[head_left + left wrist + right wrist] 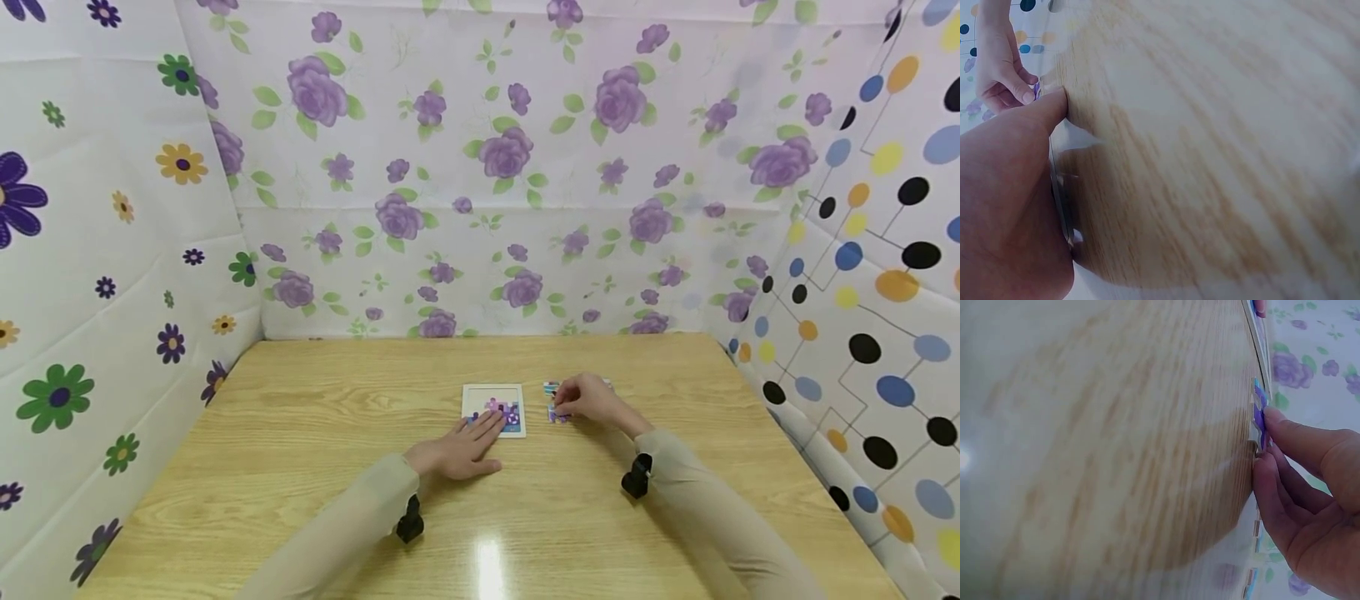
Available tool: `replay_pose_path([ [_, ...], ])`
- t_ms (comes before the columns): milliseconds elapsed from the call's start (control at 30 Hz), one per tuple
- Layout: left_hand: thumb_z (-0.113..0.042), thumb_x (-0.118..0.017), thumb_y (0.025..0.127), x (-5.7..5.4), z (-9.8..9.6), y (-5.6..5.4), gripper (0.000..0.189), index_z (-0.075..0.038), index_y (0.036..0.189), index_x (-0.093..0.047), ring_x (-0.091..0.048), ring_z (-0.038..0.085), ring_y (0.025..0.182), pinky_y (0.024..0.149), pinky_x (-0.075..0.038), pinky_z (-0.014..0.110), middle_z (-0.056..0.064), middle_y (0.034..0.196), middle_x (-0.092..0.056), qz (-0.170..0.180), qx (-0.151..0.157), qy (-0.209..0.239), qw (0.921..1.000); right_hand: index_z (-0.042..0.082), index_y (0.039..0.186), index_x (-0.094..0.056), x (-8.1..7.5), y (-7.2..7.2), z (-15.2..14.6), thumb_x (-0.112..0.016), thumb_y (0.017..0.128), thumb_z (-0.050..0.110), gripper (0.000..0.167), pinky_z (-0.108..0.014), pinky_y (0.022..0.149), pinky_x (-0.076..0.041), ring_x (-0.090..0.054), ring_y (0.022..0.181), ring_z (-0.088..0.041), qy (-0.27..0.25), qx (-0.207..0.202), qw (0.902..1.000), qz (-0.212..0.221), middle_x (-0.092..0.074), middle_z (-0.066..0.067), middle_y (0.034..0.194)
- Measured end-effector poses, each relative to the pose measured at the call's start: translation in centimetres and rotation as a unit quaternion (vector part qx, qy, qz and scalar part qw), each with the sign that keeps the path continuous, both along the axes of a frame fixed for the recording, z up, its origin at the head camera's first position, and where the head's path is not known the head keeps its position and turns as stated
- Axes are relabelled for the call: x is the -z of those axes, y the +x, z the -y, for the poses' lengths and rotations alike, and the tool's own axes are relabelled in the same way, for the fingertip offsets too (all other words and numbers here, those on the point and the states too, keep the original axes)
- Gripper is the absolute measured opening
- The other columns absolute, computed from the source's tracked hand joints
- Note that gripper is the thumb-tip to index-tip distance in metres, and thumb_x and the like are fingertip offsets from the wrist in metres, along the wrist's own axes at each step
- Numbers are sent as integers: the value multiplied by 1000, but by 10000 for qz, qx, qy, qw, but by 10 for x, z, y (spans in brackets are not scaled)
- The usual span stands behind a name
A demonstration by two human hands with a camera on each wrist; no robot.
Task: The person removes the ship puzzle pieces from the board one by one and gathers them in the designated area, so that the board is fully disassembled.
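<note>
A white-framed jigsaw tray (471, 392) lies on the table, with pink, purple and blue pieces filling its lower part. My left hand (459, 450) rests over the tray's lower left, fingers extended across the pieces and thumb spread to the side. To the right of the tray, my right hand (596, 402) pinches a purple and blue puzzle piece (1259, 417) between thumb and fingertips. That piece stays low over the tabletop in the right wrist view. More loose puzzle pieces (551, 387) lie around the right hand, partly hidden beneath it.
The wooden table (345, 392) runs back to a curtain (450, 183) printed with purple roses. Patterned cloths hang on the left and right sides. Each wrist carries a small black camera (637, 477) over a beige sleeve.
</note>
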State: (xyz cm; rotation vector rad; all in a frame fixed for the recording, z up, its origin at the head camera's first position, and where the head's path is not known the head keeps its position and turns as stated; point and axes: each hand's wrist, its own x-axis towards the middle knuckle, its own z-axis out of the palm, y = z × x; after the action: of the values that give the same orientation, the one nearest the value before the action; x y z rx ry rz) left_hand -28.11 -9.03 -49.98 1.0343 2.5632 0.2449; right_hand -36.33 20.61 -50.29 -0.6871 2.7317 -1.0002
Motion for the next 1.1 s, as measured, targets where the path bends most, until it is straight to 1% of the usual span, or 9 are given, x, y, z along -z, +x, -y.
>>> replay_pose_path([
  [200, -50, -33, 103, 1, 1, 0, 75, -10, 157, -1, 2, 26, 152, 122, -7, 51, 9, 165, 3, -18, 22, 9, 10000, 13, 83, -71, 2, -1, 1, -77, 83, 18, 8, -23, 54, -45, -55, 60, -9, -5, -43, 10000, 7, -68, 2, 74],
  [300, -50, -33, 103, 1, 1, 0, 75, -10, 157, -1, 2, 26, 152, 121, -7, 52, 9, 165, 3, 0, 9, 19, 10000, 13, 85, -70, 3, -1, 1, -77, 83, 18, 8, -23, 55, -46, -55, 62, -9, -21, 10, 10000, 65, -68, 2, 76],
  [533, -51, -33, 102, 1, 1, -1, 75, -12, 157, 0, 3, 24, 152, 122, -6, 51, 7, 165, 4, -32, -17, 12, 10000, 11, 88, -71, 0, -1, 2, -71, 88, 16, 5, -24, 57, -47, -56, 65, -10, -159, -29, 9998, 73, -68, 0, 79],
  [633, -52, -33, 102, 2, 1, -1, 75, -13, 157, 1, 5, 23, 152, 122, -5, 50, 6, 165, 6, -27, -9, -8, 10000, 10, 91, -71, -3, -1, 3, -67, 91, 17, 8, -24, 58, -48, -58, 67, -12, -250, -38, 9996, 118, -68, -2, 79],
  [867, -51, -33, 102, 1, 1, -1, 75, -11, 157, -1, 3, 24, 152, 122, -7, 51, 7, 165, 4, -78, 0, -2, 10000, 4, 101, -71, -8, -5, 8, -56, 99, 20, 22, -27, 55, -48, -59, 63, -17, -468, -93, 9987, 178, -68, -11, 78],
  [1033, -50, -33, 102, 0, 1, -1, 75, -10, 157, -2, 3, 25, 152, 121, -7, 52, 8, 165, 3, -45, 21, 11, 10000, 2, 111, -67, -10, -6, 13, -52, 101, 21, 27, -28, 51, -47, -59, 58, -19, -482, -219, 9983, 244, -68, -13, 79],
  [1100, -51, -33, 102, 0, 2, -1, 75, -11, 157, -1, 3, 24, 152, 122, -7, 51, 8, 165, 4, -53, 8, -19, 10000, 2, 112, -67, -12, -7, 16, -51, 101, 21, 27, -28, 50, -47, -58, 58, -20, -411, -293, 9985, 221, -68, -13, 80],
])
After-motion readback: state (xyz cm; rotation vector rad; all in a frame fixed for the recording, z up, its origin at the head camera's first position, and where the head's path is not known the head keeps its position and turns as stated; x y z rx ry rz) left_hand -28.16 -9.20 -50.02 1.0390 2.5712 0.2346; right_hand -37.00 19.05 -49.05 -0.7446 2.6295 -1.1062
